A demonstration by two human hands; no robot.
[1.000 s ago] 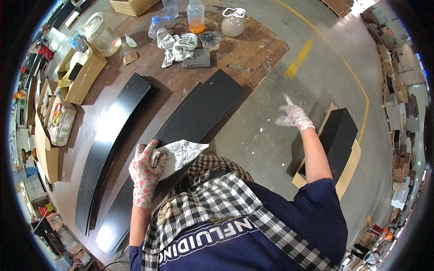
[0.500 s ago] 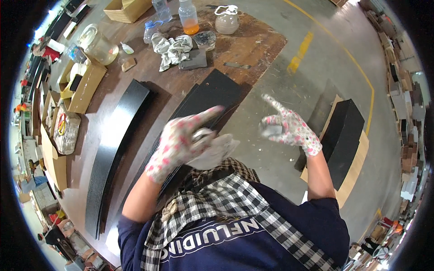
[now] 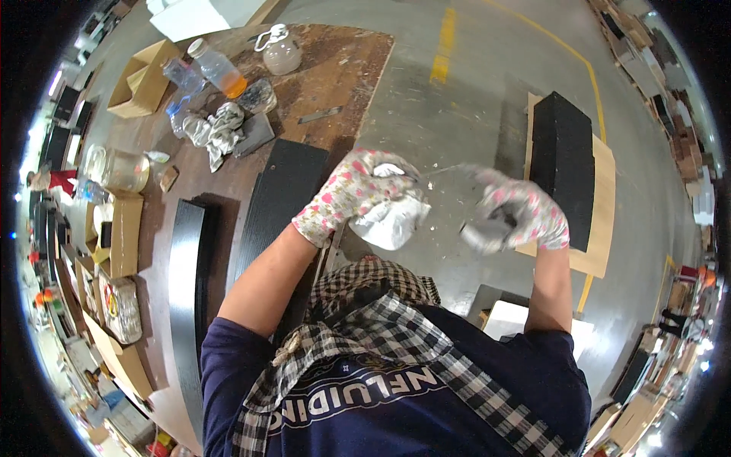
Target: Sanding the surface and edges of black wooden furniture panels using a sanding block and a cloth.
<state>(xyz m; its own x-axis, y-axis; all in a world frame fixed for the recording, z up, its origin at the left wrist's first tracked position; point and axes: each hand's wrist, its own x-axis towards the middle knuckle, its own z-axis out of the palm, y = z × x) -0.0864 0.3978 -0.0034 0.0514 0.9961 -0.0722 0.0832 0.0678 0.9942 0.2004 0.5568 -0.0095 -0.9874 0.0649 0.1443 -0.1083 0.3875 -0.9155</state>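
My left hand (image 3: 352, 190), in a white glove with pink flowers, is raised in front of me and grips a crumpled white cloth (image 3: 393, 219). My right hand (image 3: 525, 213), in the same kind of glove, is raised beside it and holds a small grey can-like object (image 3: 483, 236), blurred by motion. Both hands hover over the grey concrete floor, just right of a curved black panel (image 3: 285, 190) that lies on the brown work table (image 3: 343, 68). A second, longer curved black panel (image 3: 186, 282) lies further left on the table.
On the table's far end stand plastic bottles (image 3: 217, 68), a glass jar (image 3: 282, 53), crumpled rags (image 3: 217, 129) and cardboard boxes (image 3: 141, 76). A black block (image 3: 563, 164) rests on a plywood sheet (image 3: 594, 259) on the floor at right. Clutter lines the left edge.
My left hand has lifted off the black panel with the cloth. My right hand came in from the far right toward the left hand, and the view turned rightward.
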